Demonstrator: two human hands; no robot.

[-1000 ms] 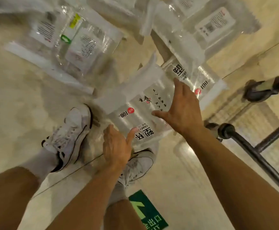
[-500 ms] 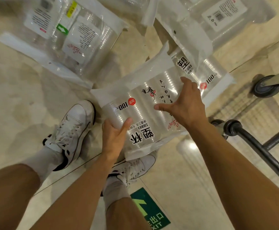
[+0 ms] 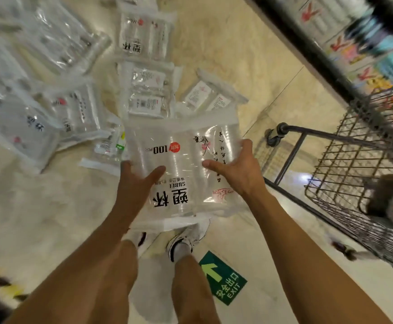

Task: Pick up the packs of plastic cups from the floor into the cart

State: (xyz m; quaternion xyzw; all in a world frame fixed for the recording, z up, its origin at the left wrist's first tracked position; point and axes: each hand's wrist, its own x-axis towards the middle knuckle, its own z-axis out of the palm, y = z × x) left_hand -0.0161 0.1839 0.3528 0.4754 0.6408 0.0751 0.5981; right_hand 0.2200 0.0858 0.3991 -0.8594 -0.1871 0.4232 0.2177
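L fingers (image 3: 127, 169) + R fingers (image 3: 245, 146) curled round sides of one cup pack (image 3: 181, 146), thumbs on top. L hand (image 3: 139, 183), R hand (image 3: 236, 171) held it above floor (image 3: 237, 54). Other packs (image 3: 146, 90) lay on floor beyond. Wire cart (image 3: 354, 160) near, on R.

Glossy clear plastic pack (image 3: 181, 169); polished marble-look floor (image 3: 50, 218) (shiny); metal wire cart (image 3: 354, 160)
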